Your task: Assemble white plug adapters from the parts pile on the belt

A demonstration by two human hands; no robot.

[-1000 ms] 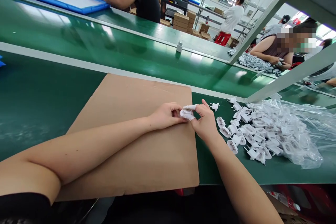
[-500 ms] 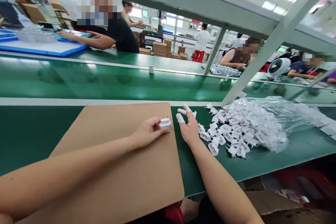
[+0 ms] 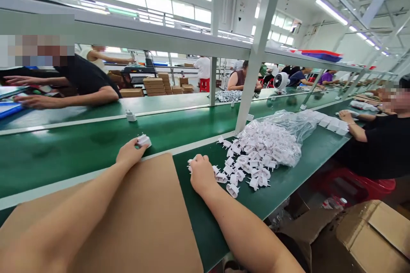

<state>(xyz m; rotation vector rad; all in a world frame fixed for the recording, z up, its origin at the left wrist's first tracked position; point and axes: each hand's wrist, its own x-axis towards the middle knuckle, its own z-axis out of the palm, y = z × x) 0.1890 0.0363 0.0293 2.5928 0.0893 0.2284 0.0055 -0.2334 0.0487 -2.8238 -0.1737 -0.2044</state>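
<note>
White plastic charger plug [image 3: 144, 140] pinched in the fingertips of the left hand [image 3: 130, 153], prongs up, held out at 11 o'clock over the green conveyor belt [image 3: 80, 149], just past the pale strip at the belt's near edge. Right hand [image 3: 201, 172] at 1 o'clock, curled knuckles-up on the green bench top [image 3: 282, 179], fingers bent into the near edge of a scatter of loose white plug parts [image 3: 243, 170]; whether anything is pinched inside that curl cannot be told. Brown cardboard sheet [image 3: 147, 222] flat under the left forearm, at 6 to 9 o'clock. Clear plastic bag [image 3: 282, 136] stuffed with more of the same white parts at 2 o'clock, mouth spilling toward the right hand. Second white charger [image 3: 130, 116] upright on the far rail at 12 o'clock, well apart from both hands. Across the belt at 10 o'clock, a co-worker's forearms [image 3: 48, 100] resting on the far bench. Another person's arm [image 3: 354, 126] at 3 o'clock. Cardboard carton [image 3: 365, 239] low at 4 o'clock.
</note>
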